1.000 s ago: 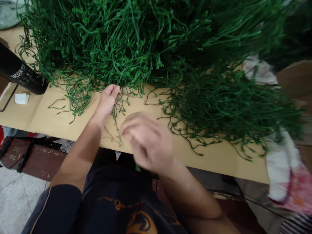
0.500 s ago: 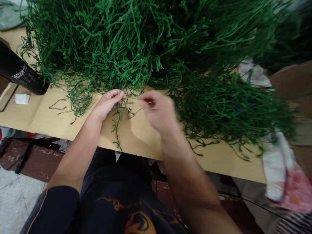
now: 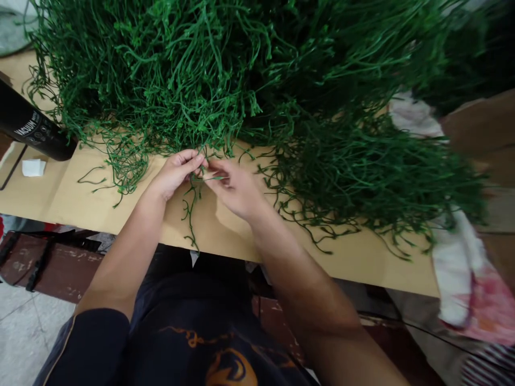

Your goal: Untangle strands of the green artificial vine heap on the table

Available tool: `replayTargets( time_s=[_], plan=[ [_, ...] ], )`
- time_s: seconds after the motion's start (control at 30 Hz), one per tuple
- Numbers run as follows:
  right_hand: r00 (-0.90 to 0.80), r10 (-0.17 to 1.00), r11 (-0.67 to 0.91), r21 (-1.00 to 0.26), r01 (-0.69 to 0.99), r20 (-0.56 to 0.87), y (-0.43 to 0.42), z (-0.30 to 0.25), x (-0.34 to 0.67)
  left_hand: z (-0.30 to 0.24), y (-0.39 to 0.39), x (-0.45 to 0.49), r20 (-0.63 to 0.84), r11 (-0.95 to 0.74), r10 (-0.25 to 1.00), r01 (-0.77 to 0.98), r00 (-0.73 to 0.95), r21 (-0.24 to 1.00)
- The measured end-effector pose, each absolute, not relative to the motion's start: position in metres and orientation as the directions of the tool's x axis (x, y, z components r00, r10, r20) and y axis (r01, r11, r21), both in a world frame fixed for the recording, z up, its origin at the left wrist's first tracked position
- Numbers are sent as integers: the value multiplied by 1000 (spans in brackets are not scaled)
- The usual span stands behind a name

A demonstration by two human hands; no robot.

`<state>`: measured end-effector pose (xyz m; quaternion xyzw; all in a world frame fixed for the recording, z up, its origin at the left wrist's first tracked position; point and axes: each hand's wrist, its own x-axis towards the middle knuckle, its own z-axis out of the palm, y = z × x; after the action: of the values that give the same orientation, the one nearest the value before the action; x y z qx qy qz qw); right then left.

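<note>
A huge heap of thin green plastic stems point(image 3: 225, 75) covers the back of a tan table point(image 3: 72, 198). My left hand point(image 3: 177, 172) pinches a small bunch of green stems point(image 3: 192, 209) that trails down toward the table's front edge. My right hand point(image 3: 235, 186) is closed beside it, fingertips pinching a single green stem point(image 3: 215, 178) close to the left hand's fingers. Both hands meet just in front of the heap's near fringe.
A black bottle point(image 3: 30, 126) lies at the left end of the table, a small white block point(image 3: 32, 167) beside it. White and pink cloth point(image 3: 466, 279) hangs off the right side. Brown cardboard point(image 3: 478, 134) stands at the far right.
My right hand came up from near the table's front edge, reached toward the heap, then drew in beside the left hand. The left hand's bunch now hangs lower over the table.
</note>
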<state>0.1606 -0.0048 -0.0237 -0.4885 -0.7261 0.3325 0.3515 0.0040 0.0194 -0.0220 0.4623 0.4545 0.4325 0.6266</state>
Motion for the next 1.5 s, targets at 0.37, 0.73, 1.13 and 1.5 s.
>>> replayTargets(
  time_s=[0.37,0.73,1.13,1.5],
  plan=[
    [-367,930,82,-988,129,29,0,-30,157,-26,22,6,-95,129,958,-109,272,986],
    [-181,981,41,-982,-184,75,-7,-15,170,-23,21,11,-70,85,972,-59,226,995],
    [-298,860,471,-868,154,414,-35,-19,158,-32,24,27,-45,34,996,137,79,990],
    [-658,585,532,-837,-131,475,-84,27,159,-37,33,31,-49,71,986,134,-160,988]
  ],
)
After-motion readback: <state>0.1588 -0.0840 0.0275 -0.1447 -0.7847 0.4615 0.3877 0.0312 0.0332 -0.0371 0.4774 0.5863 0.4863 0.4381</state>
